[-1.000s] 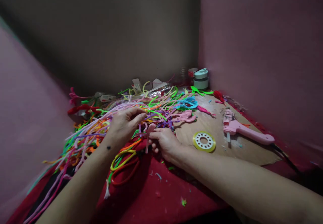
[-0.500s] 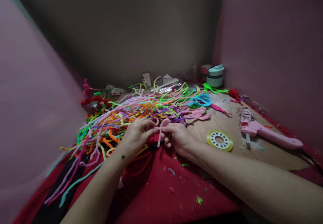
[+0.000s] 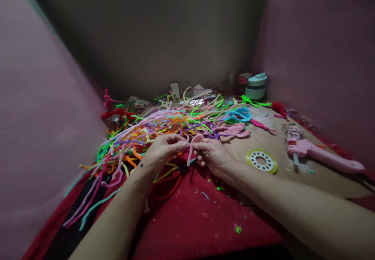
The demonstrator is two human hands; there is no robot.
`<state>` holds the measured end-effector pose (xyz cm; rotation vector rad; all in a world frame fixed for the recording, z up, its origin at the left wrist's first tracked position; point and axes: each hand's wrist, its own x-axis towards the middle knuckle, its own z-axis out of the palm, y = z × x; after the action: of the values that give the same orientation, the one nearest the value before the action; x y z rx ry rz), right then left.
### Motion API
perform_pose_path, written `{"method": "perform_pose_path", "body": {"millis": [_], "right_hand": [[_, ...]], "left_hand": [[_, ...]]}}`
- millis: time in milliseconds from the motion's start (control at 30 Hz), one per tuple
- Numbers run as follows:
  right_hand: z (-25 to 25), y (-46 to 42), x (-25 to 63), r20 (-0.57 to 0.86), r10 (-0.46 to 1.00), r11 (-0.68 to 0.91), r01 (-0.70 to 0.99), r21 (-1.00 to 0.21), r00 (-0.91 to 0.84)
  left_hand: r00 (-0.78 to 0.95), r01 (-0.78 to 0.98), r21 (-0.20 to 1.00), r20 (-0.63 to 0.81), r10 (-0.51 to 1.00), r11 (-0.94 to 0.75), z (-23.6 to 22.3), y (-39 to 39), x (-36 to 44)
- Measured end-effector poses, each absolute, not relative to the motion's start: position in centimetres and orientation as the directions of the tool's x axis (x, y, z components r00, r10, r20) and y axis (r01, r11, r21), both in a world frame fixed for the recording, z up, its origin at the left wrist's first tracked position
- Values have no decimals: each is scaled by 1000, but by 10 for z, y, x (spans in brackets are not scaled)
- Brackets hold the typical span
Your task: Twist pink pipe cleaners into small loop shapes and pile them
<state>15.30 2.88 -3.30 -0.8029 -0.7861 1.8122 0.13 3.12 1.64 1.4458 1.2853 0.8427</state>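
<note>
A pink pipe cleaner (image 3: 190,156) is bent into a loop at its top, with one end hanging down between my hands. My right hand (image 3: 215,155) pinches it just below the loop. From the other side, my left hand (image 3: 164,150) has thumb and forefinger closed on a strand of the same pipe cleaner. Both hands hover over the front edge of a heap of loose pipe cleaners (image 3: 158,119) in many colours. Beside the heap lie a looped pink pipe-cleaner piece (image 3: 234,130) and a looped blue one (image 3: 241,114).
A pink glue gun (image 3: 322,156) rests on a brown board (image 3: 281,182) at the right, near a roll of clear yellowish tape (image 3: 261,161). A mint-coloured container (image 3: 255,92) stands at the back. Scraps dot the red cloth (image 3: 181,228); walls close in behind and on both sides.
My left hand has come down from above the heap to meet the right hand and now grips the pink pipe cleaner. The whole view has shifted, so things appear further right.
</note>
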Motion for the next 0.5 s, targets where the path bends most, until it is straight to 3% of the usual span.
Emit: {"method": "perform_pose_path", "body": {"millis": [233,500], "right_hand": [[-34,30,152,-90,960,-234,-583,-778,-266],[-30,28,154,-26,967,-140,-443,-885,-252]], "left_hand": [[253,111,989,-125,959,99,6,28,11],[238,119,986,-139,961,113,-1,27,15]]}}
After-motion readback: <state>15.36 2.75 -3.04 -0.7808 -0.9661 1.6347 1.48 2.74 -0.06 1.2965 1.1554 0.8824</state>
